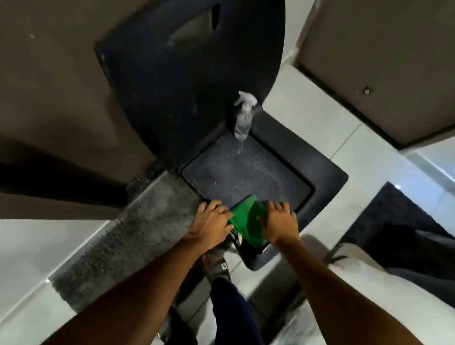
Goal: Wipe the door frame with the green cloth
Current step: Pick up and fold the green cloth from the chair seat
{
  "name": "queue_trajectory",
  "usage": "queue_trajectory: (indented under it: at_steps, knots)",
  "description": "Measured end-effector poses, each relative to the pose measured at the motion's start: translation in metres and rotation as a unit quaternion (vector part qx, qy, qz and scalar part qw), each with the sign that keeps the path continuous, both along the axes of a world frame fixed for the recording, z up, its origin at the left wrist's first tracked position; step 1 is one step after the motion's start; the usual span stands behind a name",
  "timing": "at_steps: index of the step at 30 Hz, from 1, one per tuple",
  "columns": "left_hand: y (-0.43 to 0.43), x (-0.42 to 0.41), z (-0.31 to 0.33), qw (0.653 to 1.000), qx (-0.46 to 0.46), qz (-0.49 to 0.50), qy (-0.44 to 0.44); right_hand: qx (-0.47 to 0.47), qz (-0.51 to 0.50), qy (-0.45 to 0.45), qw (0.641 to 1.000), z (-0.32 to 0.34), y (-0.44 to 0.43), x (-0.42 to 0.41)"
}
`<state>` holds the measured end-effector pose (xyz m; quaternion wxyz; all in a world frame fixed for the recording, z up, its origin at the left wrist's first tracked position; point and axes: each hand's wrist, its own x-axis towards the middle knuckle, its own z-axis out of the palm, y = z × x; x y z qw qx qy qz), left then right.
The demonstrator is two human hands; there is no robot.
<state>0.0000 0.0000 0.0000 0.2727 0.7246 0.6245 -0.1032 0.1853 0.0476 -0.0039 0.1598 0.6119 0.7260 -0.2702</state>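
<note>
A folded green cloth (pixel 246 219) lies low over the near corner of a black doormat (pixel 248 171). My left hand (pixel 210 222) rests on the cloth's left edge, fingers curled against it. My right hand (pixel 281 220) lies on the cloth's right side with fingers spread flat. Both hands touch the cloth. The dark door frame (pixel 174 69) rises behind the mat, beside a brown door (pixel 44 78).
A clear spray bottle (pixel 243 119) stands at the mat's far edge against the dark frame. A grey stone threshold (pixel 136 230) runs on the left. My sandalled foot (pixel 215 265) is below the hands. Another brown door (pixel 395 63) is at the right.
</note>
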Motion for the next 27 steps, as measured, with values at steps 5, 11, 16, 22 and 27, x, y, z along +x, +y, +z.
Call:
queue_trajectory:
  at_steps: [5, 11, 16, 22, 27]
  knots:
    - [0.028, 0.026, -0.038, 0.987, -0.045, 0.122, -0.097, -0.022, -0.103, 0.0, 0.994, -0.04, -0.011, -0.003]
    - [0.048, 0.041, -0.065, 0.938, -0.118, 0.289, -0.15, 0.006, -0.142, 0.036, 0.989, -0.054, -0.015, -0.002]
    - [0.031, 0.035, -0.043, 0.935, -0.11, 0.273, -0.201, -0.009, -0.177, 0.09, 0.98, -0.033, -0.024, 0.009]
    - [-0.003, -0.021, 0.015, 0.885, -0.084, 0.346, -0.3, -0.085, -0.234, 0.295, 0.922, 0.027, -0.017, -0.03]
    - [-0.031, -0.076, 0.069, 0.802, 0.012, 0.491, -0.342, -0.124, -0.268, 0.447, 0.845, 0.074, -0.032, -0.094]
